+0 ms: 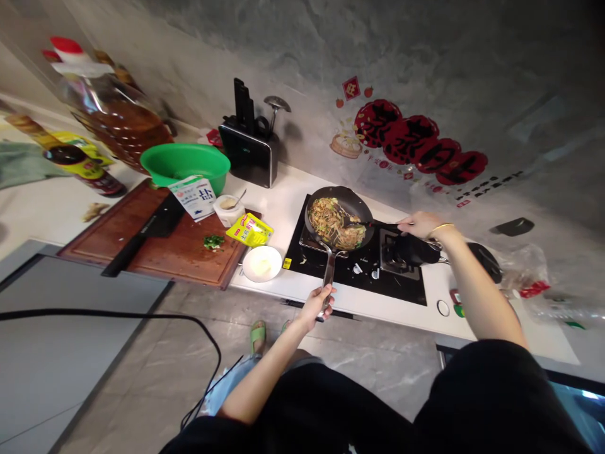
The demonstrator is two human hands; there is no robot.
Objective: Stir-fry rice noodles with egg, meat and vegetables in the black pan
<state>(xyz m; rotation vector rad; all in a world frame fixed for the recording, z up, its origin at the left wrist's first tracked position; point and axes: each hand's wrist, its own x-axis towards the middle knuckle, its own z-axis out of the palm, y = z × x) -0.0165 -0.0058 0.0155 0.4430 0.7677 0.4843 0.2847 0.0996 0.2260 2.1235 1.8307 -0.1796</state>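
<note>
From the head camera we look down on our stove (399, 287), with the frying pan (350, 200) sitting on its left burner. Our left hand (317, 304) is at 6 o'clock from the pan, its fingers wrapped tightly round the end of the pan's long metal handle. Our right hand (420, 224), at 3 o'clock from the pan, is closed on the handle of a black spatula (382, 224), and the spatula's head lies in the stir-fried noodles (332, 224) that fill the pan.

At 8 o'clock from the pan, just off the stove's corner, stands a white bowl (262, 263). A yellow packet (249, 229) lies at 9 o'clock, touching the edge of the wooden cutting board (179, 260). On the board rest a black knife (142, 238), a small heap of chopped greens (213, 241) and a salt bag (195, 196). A green basin (185, 162) sits at the board's 12 o'clock. The knife block (248, 151) stands against the wall at 10 o'clock from the pan, and a large oil bottle (116, 110) stands further out at 9 o'clock.
</note>
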